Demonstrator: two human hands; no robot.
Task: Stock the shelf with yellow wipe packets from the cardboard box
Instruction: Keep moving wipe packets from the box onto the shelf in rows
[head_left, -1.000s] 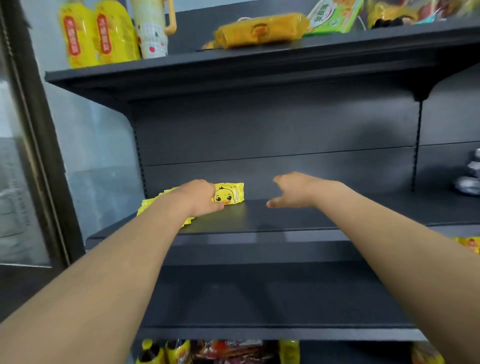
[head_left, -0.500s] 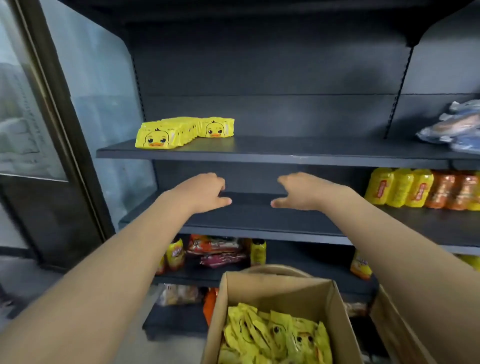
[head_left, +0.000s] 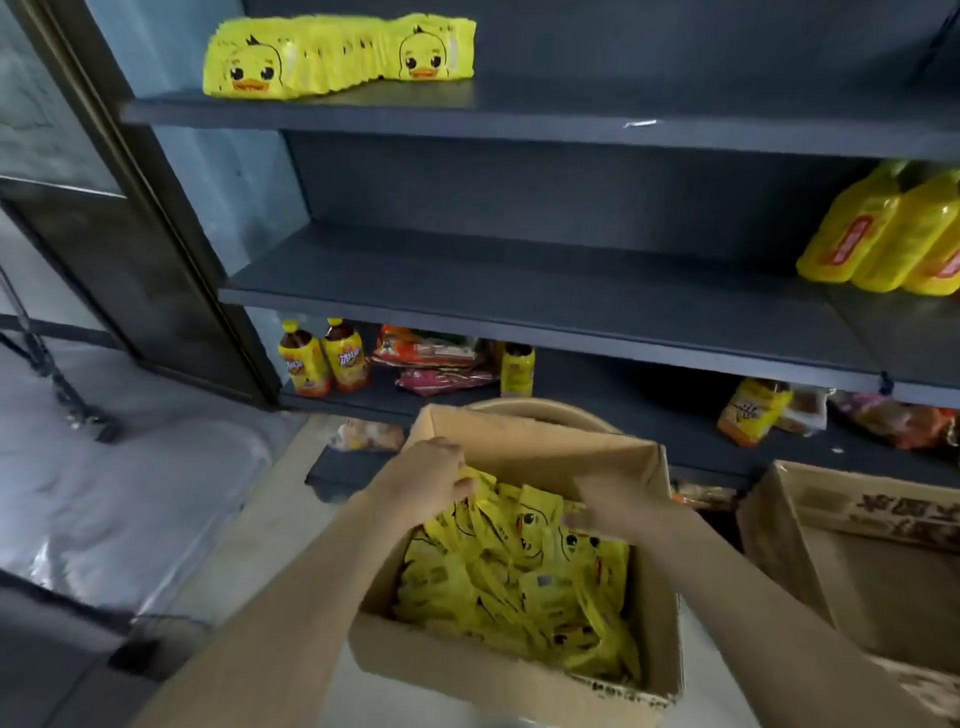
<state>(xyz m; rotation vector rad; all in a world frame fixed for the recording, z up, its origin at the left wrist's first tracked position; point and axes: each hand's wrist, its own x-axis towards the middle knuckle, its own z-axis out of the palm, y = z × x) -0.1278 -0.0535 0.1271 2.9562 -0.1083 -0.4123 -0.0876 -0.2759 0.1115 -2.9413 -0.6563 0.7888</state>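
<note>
Both my forearms reach down into the cardboard box (head_left: 519, 670): my left hand (head_left: 434, 475) curls round the top edge of one yellow wipe packet (head_left: 480, 488) in the heap of packets (head_left: 519, 571), which stand jumbled on edge. My right hand (head_left: 613, 506) is just beside them, its grip too blurred to tell. Each packet shows a cartoon duck face, the lettering unreadable, and on the shelf (head_left: 519, 111) above, a row of packets (head_left: 337, 57) runs left to right with the ducks facing out.

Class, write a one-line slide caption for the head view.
Left hand and right hand reach into the cardboard box of yellow wipe packets by the shelf.
</note>
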